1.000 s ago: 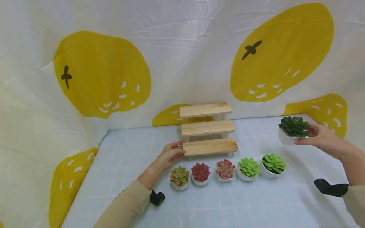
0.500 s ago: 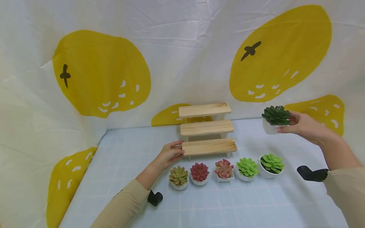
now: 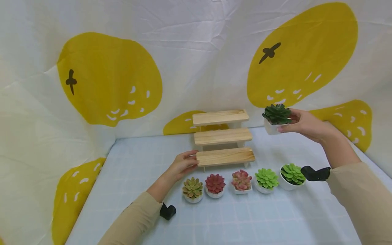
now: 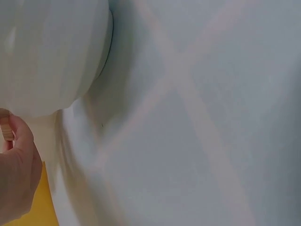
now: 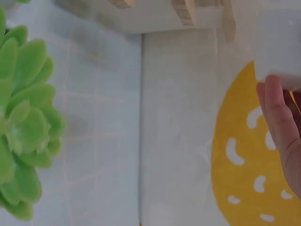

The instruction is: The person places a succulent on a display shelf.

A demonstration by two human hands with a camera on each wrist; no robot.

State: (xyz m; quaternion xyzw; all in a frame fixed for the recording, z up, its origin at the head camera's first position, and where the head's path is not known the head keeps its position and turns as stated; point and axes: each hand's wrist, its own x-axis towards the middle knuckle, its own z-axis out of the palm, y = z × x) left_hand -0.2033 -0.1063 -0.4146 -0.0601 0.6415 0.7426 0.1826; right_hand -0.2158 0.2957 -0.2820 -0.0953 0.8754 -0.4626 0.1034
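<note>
My right hand (image 3: 309, 124) holds a dark green potted succulent (image 3: 277, 115) in the air, right of the three-step wooden display stand (image 3: 225, 156). Its white square pot (image 5: 280, 47) shows above the fingers in the right wrist view. At the left end of the stand's lowest step, my left hand (image 3: 183, 165) pinches the board; the left wrist view shows thumb and fingers around the wooden edge (image 4: 6, 129). No pots stand on the steps.
In front of the stand several potted succulents form a row: yellowish-green (image 3: 192, 188), dark red (image 3: 215, 184), pink (image 3: 242, 180), and two bright green ones, the rightmost green succulent (image 3: 293, 174) under the right forearm. A lemon-print curtain (image 3: 196, 68) hangs behind the table.
My right hand has carried the dark green succulent leftward and farther back, closer to the stand. The left hand has stayed at the lowest step.
</note>
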